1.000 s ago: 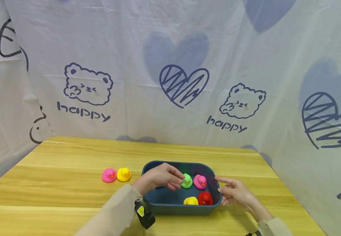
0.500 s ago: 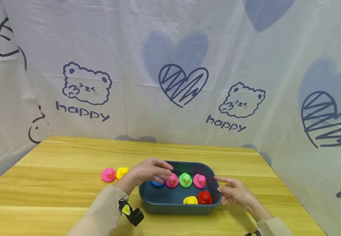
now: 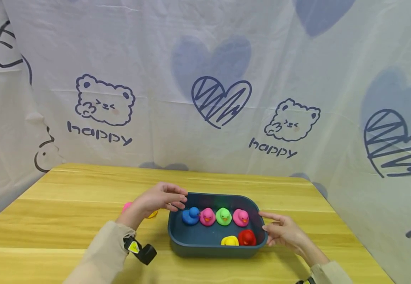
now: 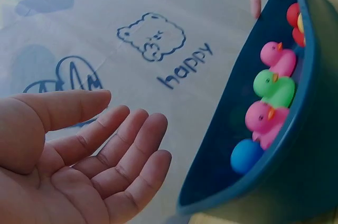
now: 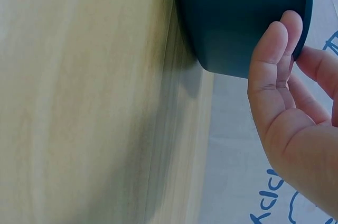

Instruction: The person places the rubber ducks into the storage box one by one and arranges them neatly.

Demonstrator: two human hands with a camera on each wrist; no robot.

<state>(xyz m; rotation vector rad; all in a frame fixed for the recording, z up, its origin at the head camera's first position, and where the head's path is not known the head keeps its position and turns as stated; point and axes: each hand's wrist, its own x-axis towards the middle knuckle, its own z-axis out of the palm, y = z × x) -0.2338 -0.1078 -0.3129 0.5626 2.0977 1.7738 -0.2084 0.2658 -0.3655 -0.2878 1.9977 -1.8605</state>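
Observation:
My left hand (image 3: 160, 198) hovers at the left end of a dark teal plastic bin (image 3: 210, 251), its fingers loosely spread and nothing in them. The left wrist view shows that palm (image 4: 79, 182) bare beside the bin. At the other end, my right hand (image 3: 286, 232) holds the bin's rim, thumb at the edge and fingers against the outer wall (image 5: 227, 28). Along the bin's far side sit a blue rubber duck (image 3: 191, 216), a pink one (image 3: 207, 217), a green one (image 3: 223, 217) and another pink one (image 3: 241, 217). Nearer stand a yellow duck (image 3: 229, 241) and a red duck (image 3: 246, 238).
Left of the bin, a pink duck (image 3: 127, 206) and a yellow duck (image 3: 152, 214) are mostly hidden behind my left wrist. All of this rests on a wood-grain table (image 3: 66, 221). A printed white cloth (image 3: 162, 118) hangs behind and at the sides.
My left hand has moved left and up out of the bin, uncovering the blue duck and the pink duck beside it. The right hand stays at the rim.

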